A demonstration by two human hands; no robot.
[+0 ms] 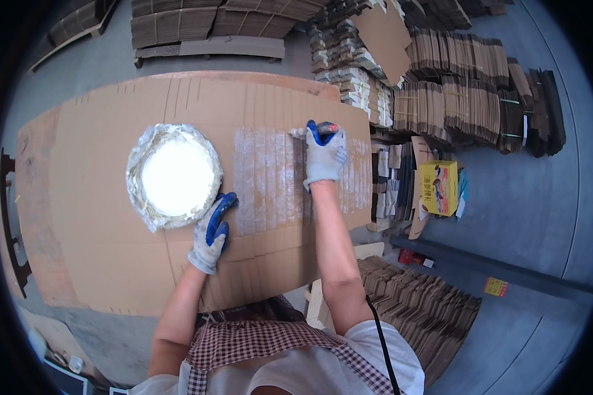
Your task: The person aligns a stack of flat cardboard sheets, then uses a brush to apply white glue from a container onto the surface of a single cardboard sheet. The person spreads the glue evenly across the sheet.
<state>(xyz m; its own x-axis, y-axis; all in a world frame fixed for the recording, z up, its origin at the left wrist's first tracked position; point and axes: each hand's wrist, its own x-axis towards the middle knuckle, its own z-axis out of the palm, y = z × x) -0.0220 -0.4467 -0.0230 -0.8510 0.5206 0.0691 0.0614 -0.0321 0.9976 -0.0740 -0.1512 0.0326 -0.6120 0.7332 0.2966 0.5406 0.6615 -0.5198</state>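
Note:
A large brown cardboard sheet (132,263) covers the work table. On its left part stands a round bowl (138,210) wrapped in crinkled clear plastic, with bright white contents. My left hand (212,236), in a grey-and-blue glove, lies on the cardboard at the bowl's lower right, its fingers stretched and apart. Farther right, several narrow strips (260,178) lie side by side under a whitish, shiny wet coat. Over these strips my right hand (326,153), gloved alike, is closed around what looks like a brush (327,128) with a dark handle and a red end. Its tip points left.
Bundled cardboard stacks (448,105) stand beyond the table at the right, with more (178,26) on pallets behind. A yellow box (439,188) sits off the table's right side. Another cardboard pile (415,309) is close by at my lower right.

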